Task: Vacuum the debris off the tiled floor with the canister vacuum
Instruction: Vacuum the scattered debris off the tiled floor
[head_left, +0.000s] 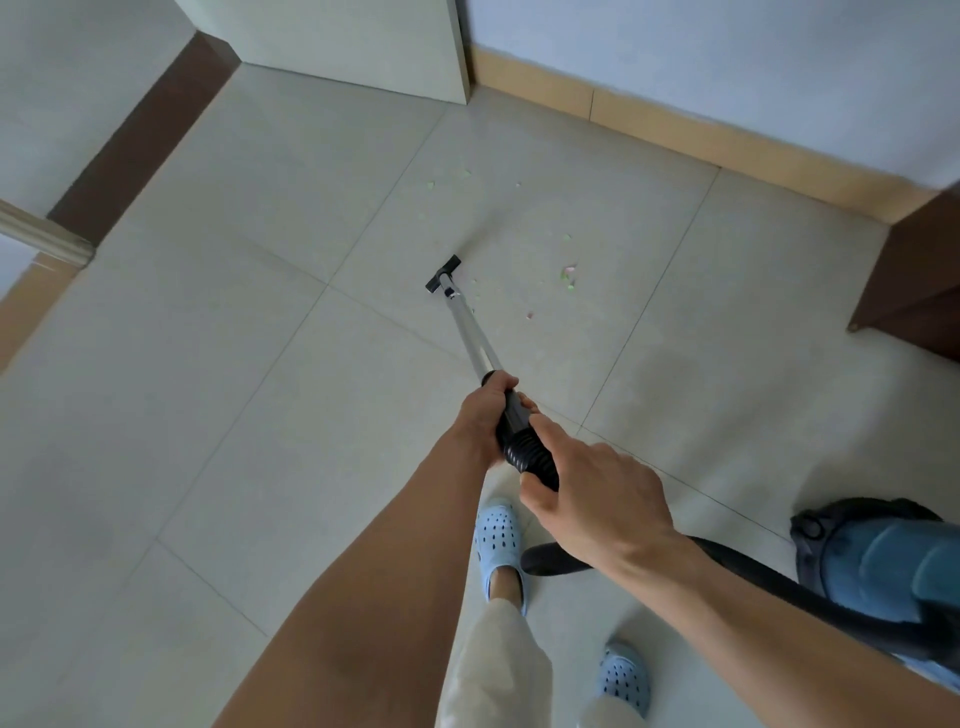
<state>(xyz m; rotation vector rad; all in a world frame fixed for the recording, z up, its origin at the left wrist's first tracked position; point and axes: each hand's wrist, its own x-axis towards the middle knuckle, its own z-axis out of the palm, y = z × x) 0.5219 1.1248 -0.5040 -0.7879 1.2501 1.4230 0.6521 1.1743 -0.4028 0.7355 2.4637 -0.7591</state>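
Pale glossy tiled floor (249, 395) meets a tan baseboard (649, 124) at the far wall. Over it a silver metal vacuum wand (470, 332) slants away and slightly left, its small black floor nozzle (443, 274) on the tile just left of scattered green and pink debris (568, 275). The left hand (480, 415) wraps the wand's upper end; the right hand (597, 493) clamps the black ribbed hose cuff (527, 452). A blue canister vacuum (878, 561) sits at lower right.

No writing, brand, number or sign can be read anywhere here. The blue vacuum body (883, 561) shows no legible label, and its metal tube (470, 332) bears none either.
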